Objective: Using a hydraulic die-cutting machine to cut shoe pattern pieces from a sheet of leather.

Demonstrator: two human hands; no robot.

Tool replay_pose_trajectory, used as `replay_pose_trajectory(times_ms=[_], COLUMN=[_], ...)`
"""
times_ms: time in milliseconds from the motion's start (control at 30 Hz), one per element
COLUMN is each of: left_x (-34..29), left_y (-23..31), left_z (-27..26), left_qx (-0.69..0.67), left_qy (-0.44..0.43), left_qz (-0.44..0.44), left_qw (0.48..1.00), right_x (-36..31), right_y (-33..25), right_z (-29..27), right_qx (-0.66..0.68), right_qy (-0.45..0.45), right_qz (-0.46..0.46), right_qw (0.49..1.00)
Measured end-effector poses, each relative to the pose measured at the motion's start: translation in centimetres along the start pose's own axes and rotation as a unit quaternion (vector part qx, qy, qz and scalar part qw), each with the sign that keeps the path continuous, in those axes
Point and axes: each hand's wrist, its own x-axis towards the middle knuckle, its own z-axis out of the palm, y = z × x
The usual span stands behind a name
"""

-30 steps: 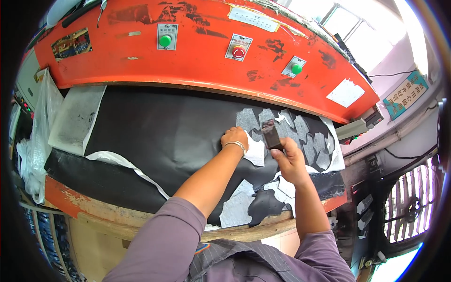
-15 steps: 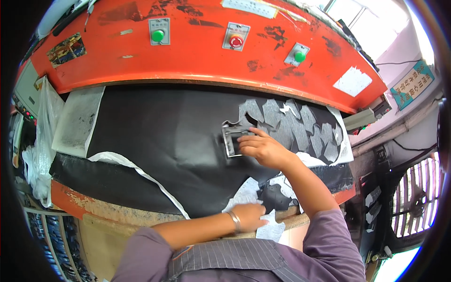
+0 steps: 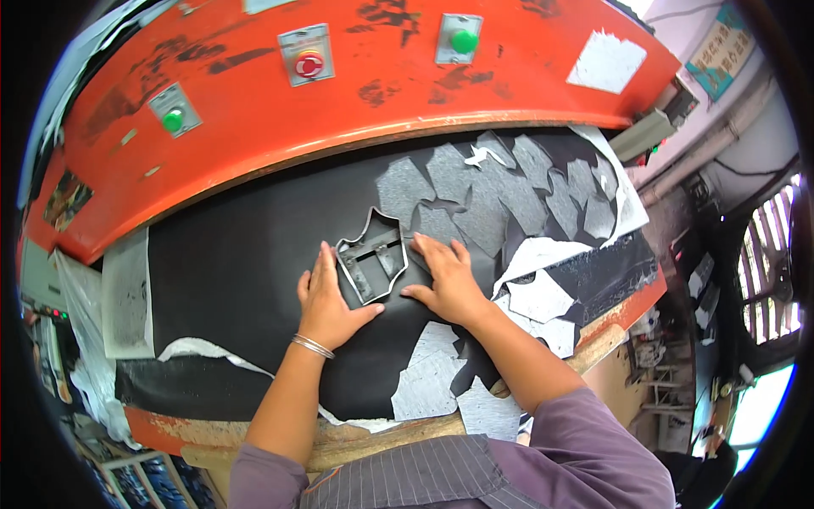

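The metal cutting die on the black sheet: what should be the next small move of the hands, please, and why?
Probably a slight nudge to settle the metal cutting die beside the gray patches: it lies flat on the black sheet, close to them, with the left hand and right hand open on either side. Whether either hand touches it is unclear.

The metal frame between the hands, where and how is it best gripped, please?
I'd grip the metal frame by opposite outer walls, left hand from the left, right hand from the right: it lies flat on the black sheet, sides upright.
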Motion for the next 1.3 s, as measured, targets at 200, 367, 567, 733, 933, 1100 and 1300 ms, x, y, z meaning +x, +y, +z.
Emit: replay_pose_trajectory(times_ms=[200, 367, 567, 733, 933, 1100, 1300], left_x=[1.0, 1.3, 1.7, 1.7, 1.4, 0.7, -3.5], left_y=[0.9, 1.0, 1.2, 1.4, 1.7, 1.5, -2.4], left_z=[-0.3, -0.3, 0.3, 0.7, -0.5, -0.5, -4.8], left_qx=[0.059, 0.052, 0.020, -0.014, 0.034, 0.050, -0.098], left_qy=[-0.010, -0.005, 0.009, 0.020, -0.003, -0.006, 0.165], left_qz=[0.029, -0.015, -0.037, -0.040, -0.006, 0.034, -0.022], left_qw=[0.998, 0.999, 0.999, 0.999, 0.999, 0.998, 0.981], right_x=[1.1, 1.5, 2.2, 2.2, 1.5, 0.7, 0.5], right_y=[0.7, 1.7, 2.2, 2.4, 1.4, 1.3, 1.6], right_z=[0.3, 0.2, -0.4, -0.3, -0.4, -0.8, -8.7], right_qx=[-0.027, 0.000, 0.082, 0.054, -0.012, -0.016, 0.124], right_qy=[0.014, 0.047, 0.027, 0.018, -0.004, -0.032, 0.139], right_qz=[0.003, -0.033, 0.002, -0.020, -0.014, -0.030, -0.011], right_qw=[1.000, 0.998, 0.996, 0.998, 1.000, 0.999, 0.982])
